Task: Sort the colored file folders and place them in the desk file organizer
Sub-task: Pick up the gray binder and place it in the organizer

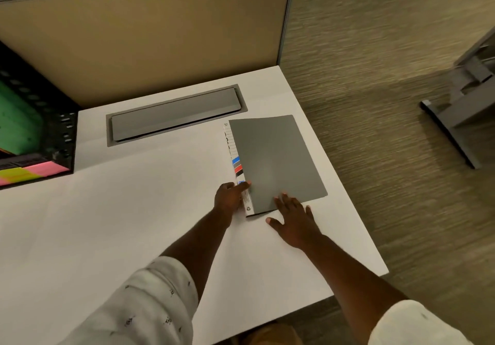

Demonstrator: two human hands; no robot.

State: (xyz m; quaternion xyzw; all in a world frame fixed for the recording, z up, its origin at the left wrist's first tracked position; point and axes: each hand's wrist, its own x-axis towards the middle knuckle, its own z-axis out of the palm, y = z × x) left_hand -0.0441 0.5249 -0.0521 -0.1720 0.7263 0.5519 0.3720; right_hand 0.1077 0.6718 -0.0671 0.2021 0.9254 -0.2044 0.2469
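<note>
Head view: grey folder (pixel 276 157) lies flat on desk (pixel 134 224), near the desk's right edge and well apart from organizer (pixel 63 136) at far left. My left hand (pixel 231 197) touches the spine low down, one finger on the label strip (pixel 235 157); I can't tell whether it grips. Right hand (pixel 293 221) is flat with fingers spread, tips on the folder's near corner, holding nothing. Risks, as I judge them: the cover looks slick, so a push could slide it right and off the edge. Lifting by the spine alone may let it flop open. Organizer holds green, pink and yellow folders already; grey could land in the wrong slot.
</note>
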